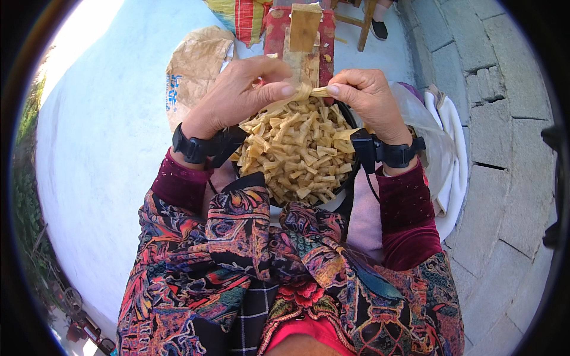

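Between my two hands is a pale yellow, limp strip (304, 92), looped or knotted in the middle; it resembles tofu skin or bamboo shoot. My right hand (369, 98) pinches its right end between thumb and fingers. Thumb and bent fingers of my left hand (249, 92) close on its left part, partly hiding it. Right below both hands, a round dark-rimmed basin (354, 172) sits at my lap, heaped with many short knotted yellow pieces (303, 154). One flat piece sticks out over the rim near my right wrist.
Ahead stands a red bench (276, 29) with an upright wooden block (304, 28) on it. A brown paper sack (199, 68) lies to the left, a colourful woven bag (242, 18) behind. White cloth (454, 154) and clear plastic lie right, beside a stone block wall (490, 136). Another person's shoe (379, 29) shows beyond.
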### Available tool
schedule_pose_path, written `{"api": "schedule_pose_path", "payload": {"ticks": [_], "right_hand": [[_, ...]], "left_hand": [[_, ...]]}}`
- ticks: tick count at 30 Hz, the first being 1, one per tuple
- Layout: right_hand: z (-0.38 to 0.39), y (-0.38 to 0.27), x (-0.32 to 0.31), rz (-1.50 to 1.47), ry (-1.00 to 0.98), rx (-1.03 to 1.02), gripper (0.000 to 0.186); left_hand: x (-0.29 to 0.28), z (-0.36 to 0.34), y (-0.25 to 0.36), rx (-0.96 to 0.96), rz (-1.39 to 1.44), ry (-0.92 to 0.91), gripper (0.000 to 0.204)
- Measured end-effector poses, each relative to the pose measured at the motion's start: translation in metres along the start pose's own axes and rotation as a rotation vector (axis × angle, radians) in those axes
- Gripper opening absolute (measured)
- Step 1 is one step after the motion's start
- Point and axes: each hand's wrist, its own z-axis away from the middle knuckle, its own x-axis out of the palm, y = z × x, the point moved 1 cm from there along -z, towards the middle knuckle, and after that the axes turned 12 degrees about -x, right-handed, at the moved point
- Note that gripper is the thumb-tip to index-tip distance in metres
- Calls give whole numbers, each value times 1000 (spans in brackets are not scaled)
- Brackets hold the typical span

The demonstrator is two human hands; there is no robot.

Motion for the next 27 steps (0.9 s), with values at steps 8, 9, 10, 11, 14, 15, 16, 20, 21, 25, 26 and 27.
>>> {"api": "schedule_pose_path", "payload": {"ticks": [8, 9, 10, 11, 14, 15, 16, 20, 21, 25, 26, 27], "right_hand": [[-1, -3, 1, 133, -106, 3, 15], [-2, -2, 0, 132, -89, 7, 16], [-5, 0, 0, 134, -92, 39, 16], [-10, 4, 1, 161, -54, 42, 15], [-31, 19, 2, 328, 136, -115, 14], [-38, 25, 2, 390, 185, -121, 14], [-44, 31, 4, 406, 232, -119, 15], [-57, 54, 12, 562, 343, -103, 21], [-59, 59, 12, 651, 302, -101, 22], [-59, 63, 8, 918, 99, 27, 26], [-57, 60, 6, 772, 120, 38, 27], [-53, 56, 6, 639, 138, 68, 27]], "left_hand": [[5, 4, 3, -213, 38, -480, 28], [3, 1, 1, -154, 12, -487, 23], [0, -3, -2, -98, -71, -374, 23], [0, -8, -6, -59, -159, -241, 23], [4, -25, -19, -111, -235, 75, 23], [6, -33, -24, -115, -214, 147, 23], [7, -40, -29, -89, -162, 228, 24], [13, -58, -46, -118, -293, 344, 27], [14, -60, -48, -113, -292, 340, 27], [8, -47, -39, -188, -414, 233, 31], [7, -40, -34, -238, -469, 161, 32], [7, -31, -29, -247, -460, 93, 33]]}}
